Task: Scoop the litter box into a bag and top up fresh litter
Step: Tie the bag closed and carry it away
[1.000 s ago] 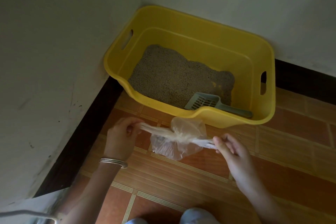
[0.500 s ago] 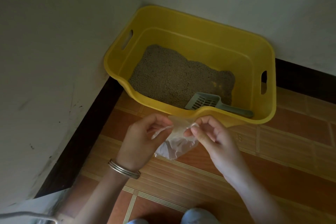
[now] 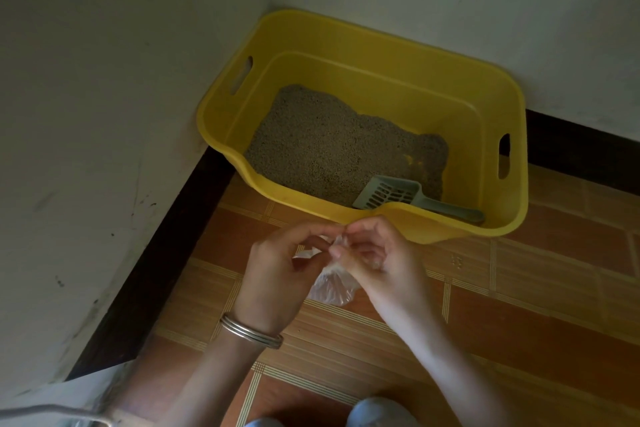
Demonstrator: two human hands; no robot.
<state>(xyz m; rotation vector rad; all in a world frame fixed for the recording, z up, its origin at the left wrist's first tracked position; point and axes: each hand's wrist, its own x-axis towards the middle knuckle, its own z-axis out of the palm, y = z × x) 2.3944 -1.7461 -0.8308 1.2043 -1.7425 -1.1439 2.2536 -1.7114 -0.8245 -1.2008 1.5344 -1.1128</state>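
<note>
A yellow litter box (image 3: 450, 80) stands in the corner of the room, with grey-brown litter (image 3: 329, 146) spread over its left and middle floor. A grey slotted scoop (image 3: 394, 196) lies inside by the near wall, handle pointing right. In front of the box, above the floor, a small clear plastic bag (image 3: 330, 289) hangs between my hands. My left hand (image 3: 277, 274) and my right hand (image 3: 377, 263) are close together, and both pinch the twisted top of the bag. The bag's lower part shows below my fingers.
White walls (image 3: 104, 114) meet at the corner behind the box, with a dark skirting (image 3: 166, 253) along the floor. Orange-brown striped tiles (image 3: 519, 305) cover the floor. A thin metal bar (image 3: 52, 412) crosses the bottom left corner. My knees (image 3: 377, 412) show at the bottom edge.
A second ago my hands pulled the bag's ends wide apart. They have since come together at the bag's top, fingers working on the twisted plastic.
</note>
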